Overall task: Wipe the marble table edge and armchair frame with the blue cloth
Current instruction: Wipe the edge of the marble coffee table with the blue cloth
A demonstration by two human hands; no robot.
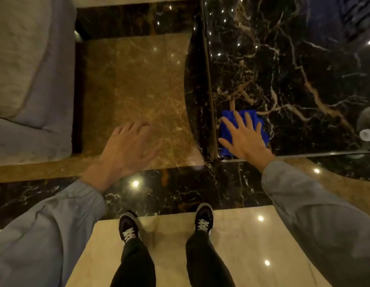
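Observation:
A blue cloth [243, 133] lies flat on the near-left corner of the black marble table [294, 75], close to its metal-trimmed edge [209, 96]. My right hand [245, 139] presses down on the cloth with fingers spread, covering most of it. My left hand [128, 148] hovers over the brown floor between table and armchair, fingers loosely apart and holding nothing. The grey armchair [32, 79] fills the left side; I cannot make out its frame.
The floor has brown marble [134, 83], a black marble band [180, 187] and beige tiles [242, 245] where my feet stand. A small round white object [367, 134] sits at the table's right side. Ceiling lights reflect in the polished surfaces.

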